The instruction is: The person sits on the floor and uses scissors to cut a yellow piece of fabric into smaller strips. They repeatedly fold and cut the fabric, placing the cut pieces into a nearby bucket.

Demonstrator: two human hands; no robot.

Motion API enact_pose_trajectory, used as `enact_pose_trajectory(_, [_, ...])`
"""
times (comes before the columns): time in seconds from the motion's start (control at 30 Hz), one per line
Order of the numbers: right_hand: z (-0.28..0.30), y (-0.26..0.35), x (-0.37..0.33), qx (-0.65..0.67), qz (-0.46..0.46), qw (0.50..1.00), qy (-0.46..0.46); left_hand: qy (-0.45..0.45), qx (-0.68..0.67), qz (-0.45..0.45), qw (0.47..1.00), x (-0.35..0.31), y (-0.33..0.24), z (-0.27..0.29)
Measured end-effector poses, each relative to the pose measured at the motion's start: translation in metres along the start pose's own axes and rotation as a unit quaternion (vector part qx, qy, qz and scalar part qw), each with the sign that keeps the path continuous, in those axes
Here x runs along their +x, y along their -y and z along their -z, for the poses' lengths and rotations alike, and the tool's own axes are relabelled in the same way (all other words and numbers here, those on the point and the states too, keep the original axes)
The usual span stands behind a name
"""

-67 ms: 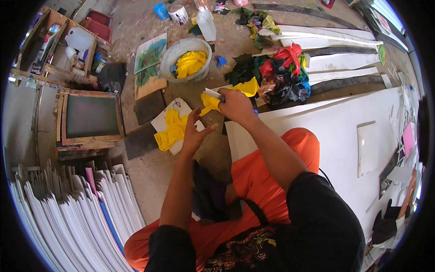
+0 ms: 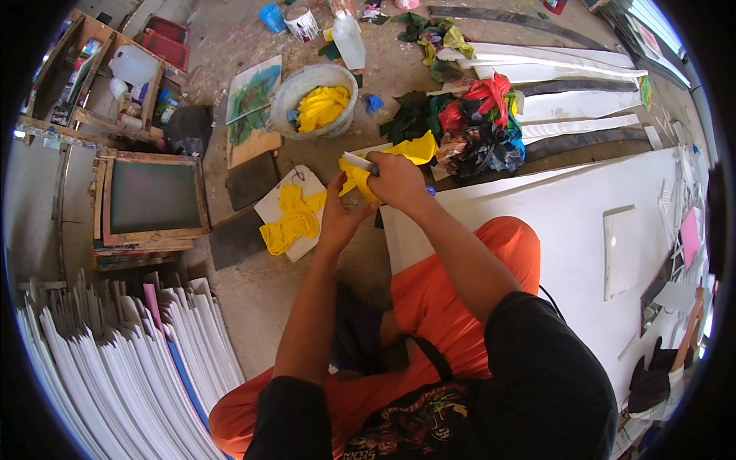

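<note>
My right hand (image 2: 400, 182) is closed around a small flat white piece (image 2: 357, 162) with yellow cloth (image 2: 354, 181) wrapped about it. The cloth's loose tail (image 2: 420, 147) trails past my knuckles toward the upper right. On the near left side of the wrapping, my left hand (image 2: 342, 221) curls its fingers and thumb around the yellow cloth; its fingertips are partly hidden. A crumpled yellow cloth (image 2: 291, 224) lies on a white card (image 2: 312, 182) left of my left hand. More yellow cloth (image 2: 323, 107) fills a grey bucket (image 2: 280, 93) beyond my hands.
A large white board (image 2: 552, 199) lies at my right. Dark and red crumpled material (image 2: 483, 123) is heaped beyond it. Upright white sheets (image 2: 130, 368) stand at the near left, with stacked wooden frames (image 2: 157, 199) behind. A white bottle (image 2: 349, 42) stands beyond the bucket.
My left hand has moved up and right, from open and apart to closing on the yellow cloth beside my right hand. My right hand has barely moved.
</note>
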State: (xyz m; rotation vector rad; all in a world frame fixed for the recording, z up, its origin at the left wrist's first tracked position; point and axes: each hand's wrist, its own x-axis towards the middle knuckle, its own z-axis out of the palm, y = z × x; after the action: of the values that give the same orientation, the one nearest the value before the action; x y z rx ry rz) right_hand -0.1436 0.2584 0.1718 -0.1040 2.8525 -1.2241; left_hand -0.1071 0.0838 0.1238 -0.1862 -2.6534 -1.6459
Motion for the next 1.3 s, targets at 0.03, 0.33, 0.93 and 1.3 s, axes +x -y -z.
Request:
enact_pose_trajectory(0.03, [-0.001,-0.003,0.000,-0.001,0.003,1.000,0.005,0.021,-0.012,0.021,0.999,0.005,-0.014,-0.006])
enact_pose_trajectory(0.33, [0.004,-0.008,0.007,-0.020,-0.064,0.997,0.024,0.111,-0.174,0.248,0.946,0.000,-0.027,0.015])
enact_pose_trajectory(0.93, [-0.022,0.012,-0.008,0.148,-0.064,0.977,0.137,0.090,-0.200,0.368,0.903,0.035,-0.036,0.077])
enact_pose_trajectory(1.3, [-0.042,0.023,-0.029,0.079,0.020,0.985,0.151,0.074,-0.030,0.310,0.947,0.049,-0.041,0.078])
